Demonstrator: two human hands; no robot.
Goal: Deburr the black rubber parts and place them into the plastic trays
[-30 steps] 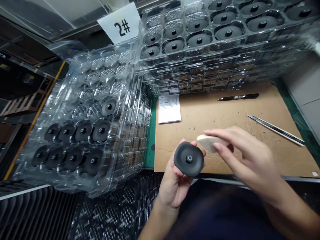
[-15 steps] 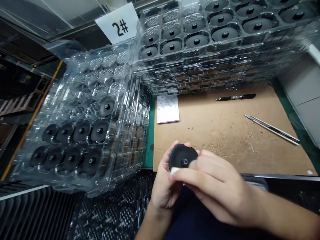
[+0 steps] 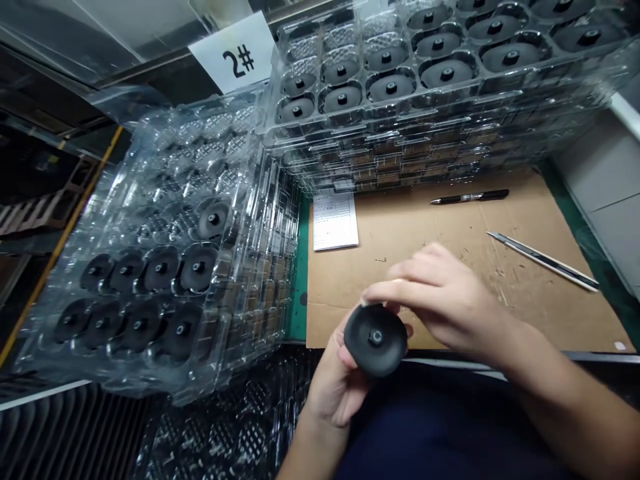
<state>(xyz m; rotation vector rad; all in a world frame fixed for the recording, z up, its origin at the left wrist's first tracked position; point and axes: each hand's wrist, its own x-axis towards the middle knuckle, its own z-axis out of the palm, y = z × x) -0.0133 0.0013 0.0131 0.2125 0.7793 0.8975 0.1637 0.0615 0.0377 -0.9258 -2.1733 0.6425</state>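
At the left of the bench, a clear plastic tray (image 3: 150,127) lies tilted, its pockets holding black discs (image 3: 199,267), and a card marked "2#" (image 3: 235,57) stands beyond it. The left hand (image 3: 330,387) grasps a loose black rubber disc (image 3: 375,340) palm-up, just over the front edge of the cardboard sheet (image 3: 550,320). The right hand (image 3: 440,300) is closed on a small pale pad (image 3: 364,302), mostly hidden by the fingers, with its tip at the upper rim of the disc. The step in hand appears to be surface work on that rim. The next stroke calls for a steady left-hand grip. A paper slip (image 3: 334,223), black pen (image 3: 470,197) and utility knife (image 3: 543,261) lie on the cardboard toward the back and right.
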